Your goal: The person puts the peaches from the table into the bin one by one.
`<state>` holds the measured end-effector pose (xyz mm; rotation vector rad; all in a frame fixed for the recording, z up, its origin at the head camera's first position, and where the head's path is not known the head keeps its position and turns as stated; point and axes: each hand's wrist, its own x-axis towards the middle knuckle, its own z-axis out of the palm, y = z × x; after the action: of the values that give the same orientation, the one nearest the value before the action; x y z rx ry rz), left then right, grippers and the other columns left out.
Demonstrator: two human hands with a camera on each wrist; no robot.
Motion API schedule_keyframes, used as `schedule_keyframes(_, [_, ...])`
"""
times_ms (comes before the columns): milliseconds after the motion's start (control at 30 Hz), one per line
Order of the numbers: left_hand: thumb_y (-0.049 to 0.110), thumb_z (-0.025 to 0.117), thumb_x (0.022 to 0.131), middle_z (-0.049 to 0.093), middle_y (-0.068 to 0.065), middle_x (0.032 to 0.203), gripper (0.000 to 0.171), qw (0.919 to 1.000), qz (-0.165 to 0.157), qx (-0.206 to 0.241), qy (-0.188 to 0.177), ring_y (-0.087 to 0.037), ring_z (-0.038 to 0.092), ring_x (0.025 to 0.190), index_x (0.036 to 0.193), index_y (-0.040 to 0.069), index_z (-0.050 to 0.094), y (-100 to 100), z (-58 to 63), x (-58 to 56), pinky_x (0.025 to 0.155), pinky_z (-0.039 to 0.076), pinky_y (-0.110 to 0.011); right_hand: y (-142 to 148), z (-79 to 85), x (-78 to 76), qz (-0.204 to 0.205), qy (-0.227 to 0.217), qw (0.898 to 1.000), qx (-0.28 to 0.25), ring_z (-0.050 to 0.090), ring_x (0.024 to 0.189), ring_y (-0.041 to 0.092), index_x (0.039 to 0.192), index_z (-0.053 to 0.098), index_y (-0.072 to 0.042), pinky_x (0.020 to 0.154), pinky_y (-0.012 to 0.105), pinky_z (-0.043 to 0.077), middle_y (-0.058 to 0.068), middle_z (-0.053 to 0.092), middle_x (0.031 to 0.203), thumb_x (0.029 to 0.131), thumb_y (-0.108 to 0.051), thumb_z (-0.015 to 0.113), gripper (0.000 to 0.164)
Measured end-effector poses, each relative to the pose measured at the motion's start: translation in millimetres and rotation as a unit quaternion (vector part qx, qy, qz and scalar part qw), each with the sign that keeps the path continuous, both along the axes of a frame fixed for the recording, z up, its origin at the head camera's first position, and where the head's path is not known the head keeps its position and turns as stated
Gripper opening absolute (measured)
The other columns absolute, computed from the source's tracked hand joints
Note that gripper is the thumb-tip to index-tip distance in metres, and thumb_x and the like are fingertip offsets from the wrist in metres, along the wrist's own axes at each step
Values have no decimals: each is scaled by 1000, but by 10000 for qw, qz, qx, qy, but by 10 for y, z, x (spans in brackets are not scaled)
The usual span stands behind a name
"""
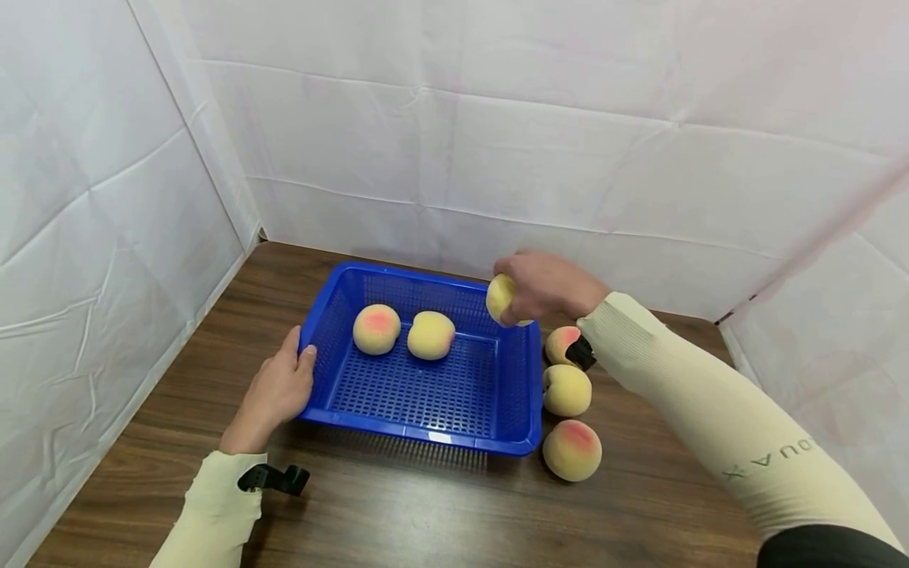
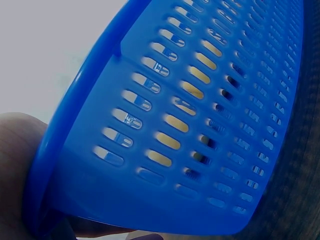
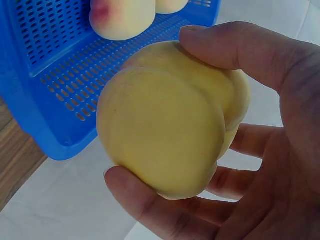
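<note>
A blue perforated plastic basket (image 1: 419,432) stands on the table, tilted a little in the left hand's grip. My left hand (image 1: 282,385) pinches its left rim, the thumb over the inner side. In the left wrist view the basket's slotted wall (image 2: 125,185) fills most of the picture. Over the basket's back right corner, my right hand (image 1: 550,284) grips a yellow peach (image 3: 160,125), fingers and thumb curled round it. Inside the basket lie a peach with a pink blush (image 1: 376,329) and a yellower peach (image 1: 431,336).
Right of the basket, three peaches stand in a row on the brown wooden table (image 1: 398,521): a far one (image 1: 561,345), a middle one (image 1: 568,390) and a near one (image 1: 572,450). White sheeting (image 1: 533,158) hangs behind and at both sides.
</note>
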<state>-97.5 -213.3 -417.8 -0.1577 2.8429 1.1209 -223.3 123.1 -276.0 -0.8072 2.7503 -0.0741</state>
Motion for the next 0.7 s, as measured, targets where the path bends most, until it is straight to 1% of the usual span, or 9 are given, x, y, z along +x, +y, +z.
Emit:
schedule_keyframes(233, [29,22,107,30,-36,143,58,10000,17,-20,16,-49,37,125,151,-4,2,-8,-10,-8,102,29,-65,-69,33,-68,155,62,9998,-108,54,79,23,113,62,-8,65,36,48,5,60,91,68,-30,79,53])
schedule_keyframes(500, [30,22,107,30,-36,144,59,10000,5,-26,-11,-49,36,126,151,-3,2,-8,1,-6,102,29,-65,-110,56,-143,-12,19,9999,-111,55,81,25,122,57,-6,68,38,49,6,61,93,68,-30,81,64])
schedule_keyframes(700, [30,22,107,29,-36,144,59,10000,18,-35,-27,-50,36,126,151,-3,1,-1,11,-4,102,29,-65,-122,52,-185,-126,35,9999,-90,56,82,25,123,57,-6,69,38,49,7,61,94,69,-31,81,64])
